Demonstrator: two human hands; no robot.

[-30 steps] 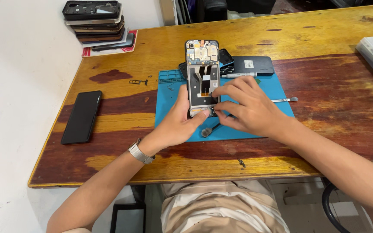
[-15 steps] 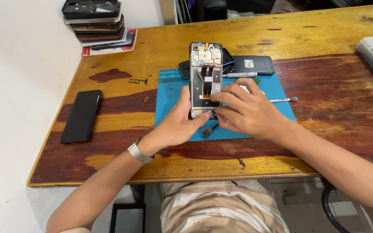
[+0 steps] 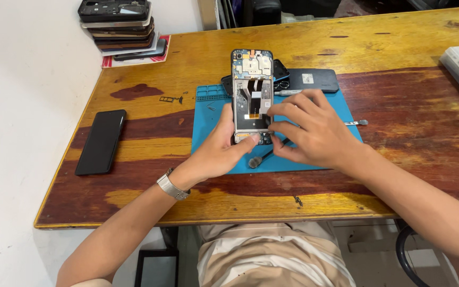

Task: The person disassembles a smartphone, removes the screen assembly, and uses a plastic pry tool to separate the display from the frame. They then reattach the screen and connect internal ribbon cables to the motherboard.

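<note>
Both hands meet at the near end of an opened smartphone (image 3: 252,95), back cover off and inner boards showing, which lies on a blue repair mat (image 3: 208,133) with its long axis running near to far. Left hand (image 3: 221,151) comes from the near left, palm against the phone's left edge, fingers partly curled and steadying the frame rather than clenched. Right hand (image 3: 312,130) comes from the near right, its fingertips (image 3: 274,127) pinched at the phone's lower right corner; whether they hold a small part cannot be told. Most of the phone thus extends away from both grips. A dark-handled tool (image 3: 258,158) lies on the mat just near the fingers. Beyond: metal tweezers (image 3: 358,123) right, a black phone (image 3: 101,141) well left, stacked phones (image 3: 123,24) far left.
</note>
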